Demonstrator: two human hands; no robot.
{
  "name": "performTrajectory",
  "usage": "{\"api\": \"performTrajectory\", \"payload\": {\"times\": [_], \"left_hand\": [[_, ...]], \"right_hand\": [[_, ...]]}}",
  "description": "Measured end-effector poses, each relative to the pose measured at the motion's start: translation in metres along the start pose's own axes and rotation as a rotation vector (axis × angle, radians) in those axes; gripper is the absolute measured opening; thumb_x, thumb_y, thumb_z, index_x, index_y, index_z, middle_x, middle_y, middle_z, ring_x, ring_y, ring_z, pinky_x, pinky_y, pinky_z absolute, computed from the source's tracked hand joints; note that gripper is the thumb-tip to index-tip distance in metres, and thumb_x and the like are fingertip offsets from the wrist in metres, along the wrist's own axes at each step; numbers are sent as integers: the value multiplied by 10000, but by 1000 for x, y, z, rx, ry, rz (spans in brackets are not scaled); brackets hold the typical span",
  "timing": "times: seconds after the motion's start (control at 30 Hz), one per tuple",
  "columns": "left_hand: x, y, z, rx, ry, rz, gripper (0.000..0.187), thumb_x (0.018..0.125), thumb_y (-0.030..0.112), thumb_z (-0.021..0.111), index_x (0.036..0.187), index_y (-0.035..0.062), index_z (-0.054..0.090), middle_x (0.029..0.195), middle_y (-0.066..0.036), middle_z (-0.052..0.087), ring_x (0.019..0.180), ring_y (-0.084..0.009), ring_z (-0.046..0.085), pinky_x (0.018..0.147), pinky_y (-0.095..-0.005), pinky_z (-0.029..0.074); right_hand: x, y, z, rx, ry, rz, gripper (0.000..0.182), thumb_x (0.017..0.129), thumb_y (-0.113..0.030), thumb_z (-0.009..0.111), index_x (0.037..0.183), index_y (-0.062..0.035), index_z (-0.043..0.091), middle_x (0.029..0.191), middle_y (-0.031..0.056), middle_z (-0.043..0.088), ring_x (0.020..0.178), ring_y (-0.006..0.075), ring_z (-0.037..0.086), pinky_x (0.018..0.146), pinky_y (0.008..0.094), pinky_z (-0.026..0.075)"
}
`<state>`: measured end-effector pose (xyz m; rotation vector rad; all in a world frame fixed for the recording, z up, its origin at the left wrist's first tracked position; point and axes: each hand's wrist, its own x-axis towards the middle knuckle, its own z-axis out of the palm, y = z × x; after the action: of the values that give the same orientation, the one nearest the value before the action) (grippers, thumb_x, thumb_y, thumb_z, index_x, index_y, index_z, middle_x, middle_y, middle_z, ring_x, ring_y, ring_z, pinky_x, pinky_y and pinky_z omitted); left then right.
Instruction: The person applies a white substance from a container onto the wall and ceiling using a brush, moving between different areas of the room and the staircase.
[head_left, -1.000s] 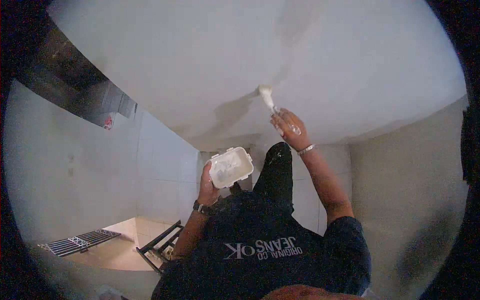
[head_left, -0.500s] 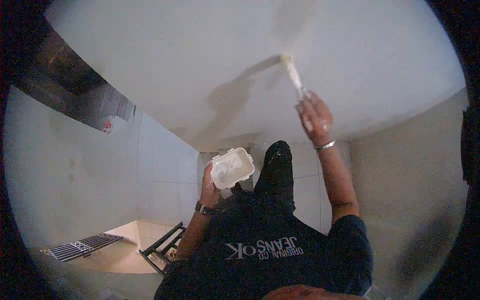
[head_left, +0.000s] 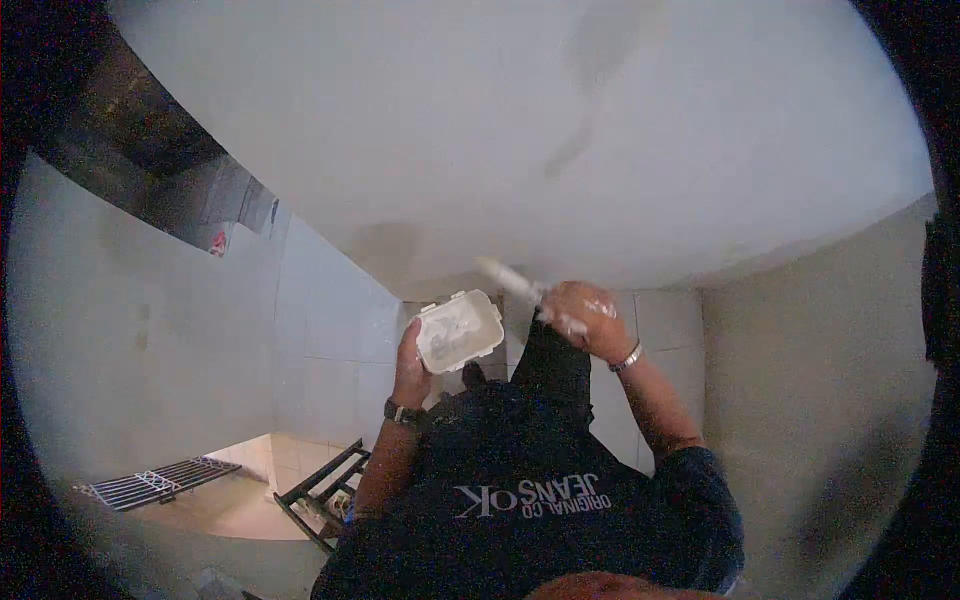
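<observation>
My left hand [head_left: 411, 362] grips a white plastic container [head_left: 487, 345] by its side, with the open top facing up. White paint or a similar coating smears its inside. In my right hand [head_left: 588, 315] is a paintbrush [head_left: 513, 281], its handle and my fingers streaked with white. The brush is blurred by motion, and its pale bristle end points left, just above and right of the container, apart from it. Ahead of both hands stands a pale wall [head_left: 690, 150] with darker patches on it.
A black metal frame [head_left: 320, 490], perhaps a ladder or rack, stands at lower left. Beyond it is a barred grille [head_left: 165, 482] near a lit opening. A bare side wall [head_left: 820, 370] rises on the right. Light tiles [head_left: 660, 330] cover the floor by my legs.
My right hand has come away from the wall, down and left, bringing the paintbrush near the container. My left hand and the container have barely moved.
</observation>
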<state>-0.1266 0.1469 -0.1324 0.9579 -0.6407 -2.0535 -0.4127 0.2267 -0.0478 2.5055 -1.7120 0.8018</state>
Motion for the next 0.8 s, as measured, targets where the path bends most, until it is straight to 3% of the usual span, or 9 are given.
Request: {"api": "performTrajectory", "payload": {"times": [0.13,0.2,0.33,0.4,0.67,0.77,0.8], "left_hand": [[-1,12,1,42,-22,-58,460,955,355,439,1264,17,481,1224,-118,562,1106,-226,569,938,-356,467],[5,12,-7,221,-41,26,423,948,328,473,1223,10,519,1182,-102,575,1077,-190,571,915,-328,467],[0,17,-8,394,-48,175,405,936,313,509,1199,5,536,1131,-84,584,1034,-162,573,883,-307,470],[10,15,-10,310,-74,71,404,930,319,526,1184,4,541,1107,-77,585,1015,-150,572,867,-297,471],[1,26,6,407,20,37,404,923,329,533,1167,7,542,1037,-65,611,919,-144,606,795,-285,496],[14,7,-5,314,-18,36,407,930,332,520,1178,10,536,1014,-58,622,901,-158,621,787,-282,504],[14,3,-6,245,-46,34,421,936,344,508,1192,11,527,1041,-67,617,933,-164,619,811,-292,503]], "right_hand": [[3,-31,-6,158,-128,-144,253,807,-199,654,1042,-113,616,1037,77,648,965,253,625,811,392,520],[16,-44,-8,55,-168,-306,309,775,-200,656,1072,-124,613,1053,64,638,981,255,618,814,383,522],[21,-56,12,11,-271,-389,354,751,-181,652,1099,-132,613,1068,54,629,988,258,615,820,368,523],[22,-50,11,27,-311,-362,379,741,-162,646,1117,-134,610,1067,54,631,993,252,614,832,372,520],[21,-49,4,115,-351,-290,336,781,-160,640,1116,-153,621,1070,62,633,1001,250,609,849,382,512],[1,-41,23,131,-162,-167,272,849,-142,615,1119,-113,613,1037,78,646,958,247,626,823,369,520],[-12,-39,39,390,-19,149,238,884,-152,588,1110,-84,607,1015,87,652,924,235,635,800,357,527]]}}
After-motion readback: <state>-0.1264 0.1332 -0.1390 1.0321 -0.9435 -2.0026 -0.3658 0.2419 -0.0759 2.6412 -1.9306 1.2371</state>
